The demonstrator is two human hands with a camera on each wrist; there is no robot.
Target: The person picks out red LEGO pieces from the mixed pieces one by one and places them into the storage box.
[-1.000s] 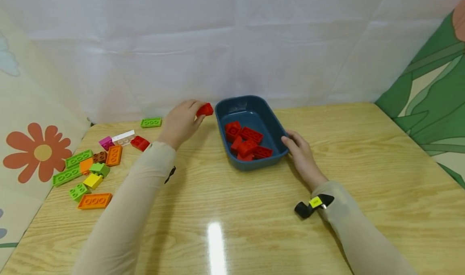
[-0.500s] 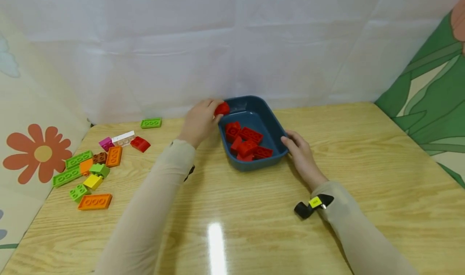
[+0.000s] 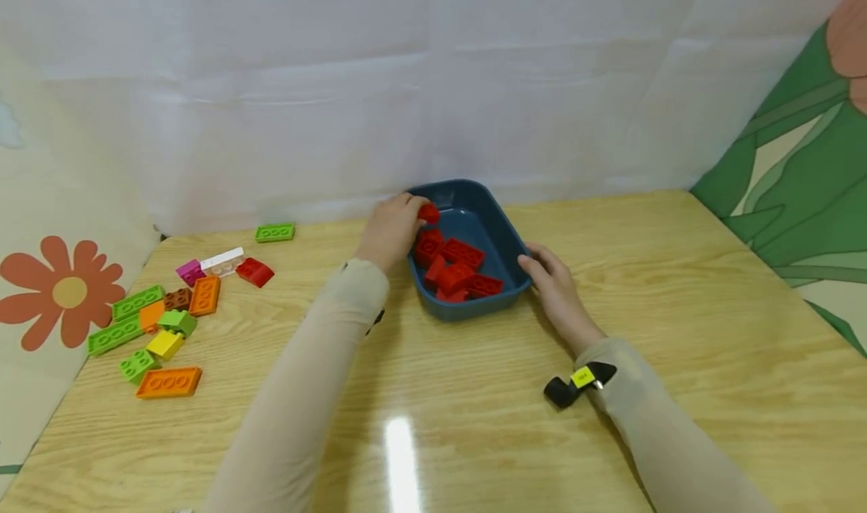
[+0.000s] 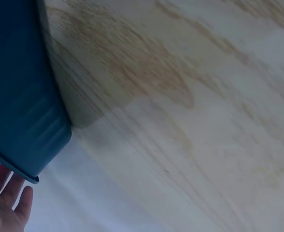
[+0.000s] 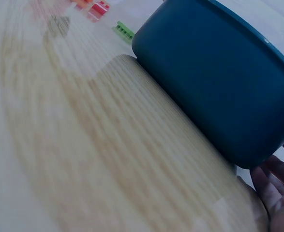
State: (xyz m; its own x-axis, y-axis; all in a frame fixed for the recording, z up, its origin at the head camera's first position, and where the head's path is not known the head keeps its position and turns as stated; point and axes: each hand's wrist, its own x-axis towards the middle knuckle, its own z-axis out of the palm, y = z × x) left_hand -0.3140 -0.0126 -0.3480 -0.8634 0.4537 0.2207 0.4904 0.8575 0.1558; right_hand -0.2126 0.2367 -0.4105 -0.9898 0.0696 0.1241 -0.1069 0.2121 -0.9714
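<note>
A dark blue plastic bin (image 3: 467, 311) stands on the table near the white backdrop, with several red toy bricks (image 3: 463, 253) lying in its front part. Over the bin's left rim reaches my left hand (image 3: 389, 233), pinching a red brick (image 3: 430, 213) above the inside. In the left wrist view, that hand's fingers (image 4: 11, 193) show beside the bin's rim; the brick is hidden there. My right hand (image 3: 558, 296) grips the bin's right side, thumb at the rim. From the right wrist, its fingers (image 5: 272, 181) lie against the bin's outer wall (image 5: 214, 82).
At the left of the table lie loose bricks: a red one (image 3: 255, 272), a white one (image 3: 222, 261), a green one (image 3: 275, 232), a yellow one (image 3: 165, 344), an orange one (image 3: 169, 382) and several others. A white cloth (image 3: 325, 92) hangs behind the table.
My left hand has carried the red brick rightward, from beside the bin to over its inside at the left rim. The right hand keeps its hold on the bin.
</note>
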